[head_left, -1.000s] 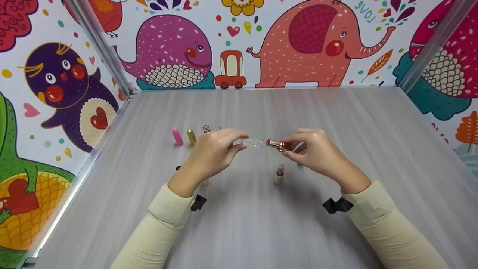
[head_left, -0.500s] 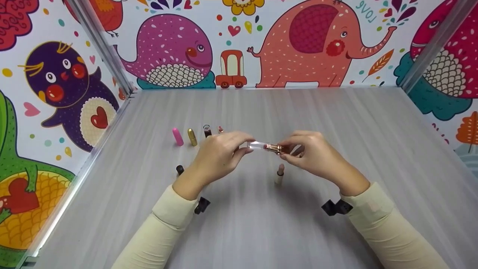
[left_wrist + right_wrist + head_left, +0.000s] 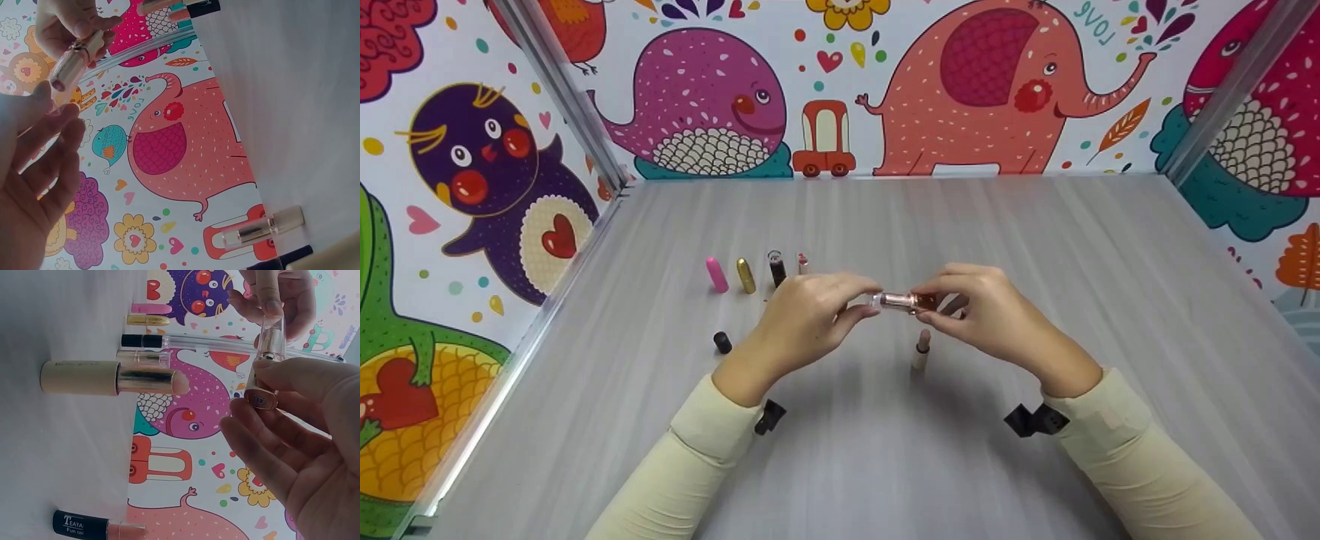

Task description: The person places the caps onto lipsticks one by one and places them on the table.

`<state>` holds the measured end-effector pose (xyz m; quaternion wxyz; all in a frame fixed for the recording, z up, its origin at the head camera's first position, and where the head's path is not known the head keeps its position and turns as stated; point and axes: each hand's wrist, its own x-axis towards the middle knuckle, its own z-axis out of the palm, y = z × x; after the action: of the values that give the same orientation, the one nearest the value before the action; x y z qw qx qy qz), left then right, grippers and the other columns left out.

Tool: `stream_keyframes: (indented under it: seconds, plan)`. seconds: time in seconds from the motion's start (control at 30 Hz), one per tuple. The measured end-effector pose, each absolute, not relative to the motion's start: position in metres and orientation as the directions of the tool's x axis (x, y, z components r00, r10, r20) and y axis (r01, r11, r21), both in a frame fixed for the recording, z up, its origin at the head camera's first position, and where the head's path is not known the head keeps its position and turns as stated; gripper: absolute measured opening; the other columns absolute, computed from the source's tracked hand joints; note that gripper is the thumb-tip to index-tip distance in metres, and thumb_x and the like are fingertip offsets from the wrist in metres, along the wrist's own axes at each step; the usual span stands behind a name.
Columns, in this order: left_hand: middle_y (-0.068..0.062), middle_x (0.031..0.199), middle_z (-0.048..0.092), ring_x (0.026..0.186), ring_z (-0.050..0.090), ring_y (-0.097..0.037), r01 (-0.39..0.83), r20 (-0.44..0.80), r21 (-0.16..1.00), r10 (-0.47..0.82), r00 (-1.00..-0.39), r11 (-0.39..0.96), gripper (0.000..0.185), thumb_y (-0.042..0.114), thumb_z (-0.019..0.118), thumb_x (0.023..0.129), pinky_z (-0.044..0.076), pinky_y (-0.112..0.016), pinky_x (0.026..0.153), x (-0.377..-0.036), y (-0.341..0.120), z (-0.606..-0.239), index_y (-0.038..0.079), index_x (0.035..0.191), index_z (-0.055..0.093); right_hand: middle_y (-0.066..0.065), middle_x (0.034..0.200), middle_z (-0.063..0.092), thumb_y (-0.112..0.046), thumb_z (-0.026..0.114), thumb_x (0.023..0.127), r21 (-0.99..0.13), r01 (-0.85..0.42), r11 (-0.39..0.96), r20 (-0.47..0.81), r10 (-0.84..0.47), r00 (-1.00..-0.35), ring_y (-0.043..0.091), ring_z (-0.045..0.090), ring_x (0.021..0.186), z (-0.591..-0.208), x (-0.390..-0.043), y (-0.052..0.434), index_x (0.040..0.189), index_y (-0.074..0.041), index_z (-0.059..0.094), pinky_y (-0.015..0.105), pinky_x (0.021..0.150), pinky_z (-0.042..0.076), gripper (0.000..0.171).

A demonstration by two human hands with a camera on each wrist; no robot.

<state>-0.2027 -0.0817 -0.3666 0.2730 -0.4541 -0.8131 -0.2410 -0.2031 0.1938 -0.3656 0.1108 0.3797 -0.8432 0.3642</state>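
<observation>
In front of me my left hand pinches the end of a clear cap between thumb and fingers. My right hand grips the base of a lipstick, held sideways in the air. The cap sits over the lipstick's metallic tube and dark red tip; whether it is fully seated I cannot tell. Just below the hands, an uncapped nude lipstick with a cream base stands upright on the table. The right wrist view shows its gold tube clearly.
A pink lipstick, a gold one, a black one with a clear top and another clear-topped one stand behind my left hand. A black cap is at left. A black-based lipstick shows in the right wrist view.
The clear cap and the lipstick were apart; the left hand has moved right and slid the cap over the lipstick. The right hand has barely moved.
</observation>
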Motion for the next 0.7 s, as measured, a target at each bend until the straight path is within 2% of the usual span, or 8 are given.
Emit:
stream_keyframes:
  seconds: [0.13, 0.4, 0.7]
  plan:
    - [-0.004, 0.107, 0.081, 0.091, 0.078, -0.015, 0.880, 0.669, 0.137, 0.612, -0.421, 0.455, 0.020, 0.016, 0.080, 0.098, 0.063, -0.029, 0.077, -0.2012, -0.0810, -0.3661, 0.006, 0.114, 0.077, -0.004, 0.098, 0.075, -0.002, 0.087, 0.088, -0.517, -0.734, 0.440, 0.479, -0.561, -0.675, 0.011, 0.075, 0.088, -0.3652, -0.2031, 0.1933, 0.109, -0.011, 0.082, 0.030, 0.067, 0.063, 0.023]
    - [-0.005, 0.108, 0.081, 0.093, 0.078, -0.017, 0.879, 0.668, 0.141, 0.612, -0.424, 0.455, 0.019, 0.016, 0.079, 0.098, 0.063, -0.030, 0.080, -0.2000, -0.0806, -0.3658, 0.005, 0.114, 0.077, -0.004, 0.098, 0.075, -0.002, 0.088, 0.087, -0.486, -0.755, 0.441, 0.501, -0.567, -0.654, 0.010, 0.075, 0.088, -0.3643, -0.2023, 0.1923, 0.107, -0.010, 0.082, 0.034, 0.065, 0.064, 0.023]
    - [-0.005, 0.107, 0.080, 0.091, 0.078, -0.017, 0.883, 0.666, 0.142, 0.617, -0.419, 0.447, 0.018, 0.015, 0.079, 0.098, 0.063, -0.030, 0.079, -0.1988, -0.0798, -0.3646, 0.005, 0.113, 0.077, -0.003, 0.098, 0.075, -0.001, 0.089, 0.086, -0.449, -0.783, 0.431, 0.526, -0.581, -0.621, 0.009, 0.076, 0.085, -0.3660, -0.2019, 0.1922, 0.106, -0.009, 0.082, 0.027, 0.064, 0.062, 0.023]
